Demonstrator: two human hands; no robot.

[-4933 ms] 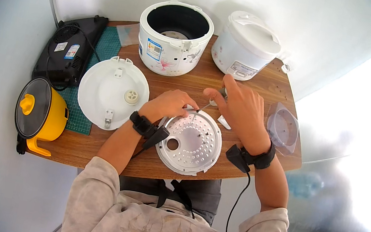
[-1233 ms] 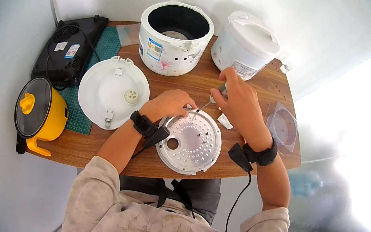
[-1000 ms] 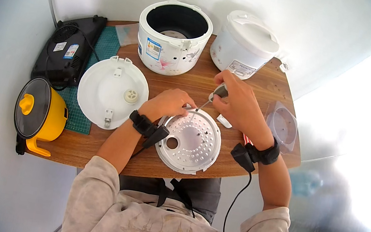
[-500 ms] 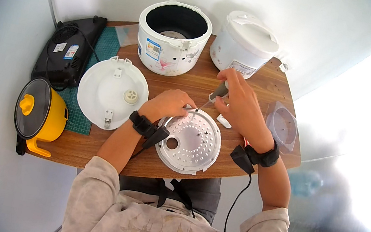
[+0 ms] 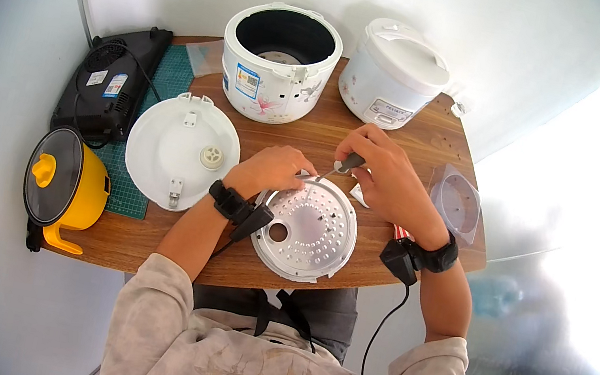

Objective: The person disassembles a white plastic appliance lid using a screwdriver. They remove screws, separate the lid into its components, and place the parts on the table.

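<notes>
A round silver inner lid plate (image 5: 312,230) with dimples, small holes and one larger round hole lies near the table's front edge. My left hand (image 5: 271,169) grips its far rim with bent fingers. My right hand (image 5: 388,177) is closed around the grey handle of a screwdriver (image 5: 352,163). The shaft slants down to the left and its tip meets the plate's far rim, close to my left fingertips. Left of the plate rests a white outer lid (image 5: 170,149), inner side up, with a round cream valve piece (image 5: 211,156) on it.
Behind stand an open white rice cooker body (image 5: 273,86) and a closed white rice cooker (image 5: 392,75). A black appliance (image 5: 109,86) lies partly over a green cutting mat (image 5: 126,193). A yellow pot (image 5: 90,171) stands at the left, a clear plastic tray (image 5: 458,202) at the right.
My right hand has come down and nearer to me, and the screwdriver leans at a flatter angle. The left hand and the plate have stayed in place.
</notes>
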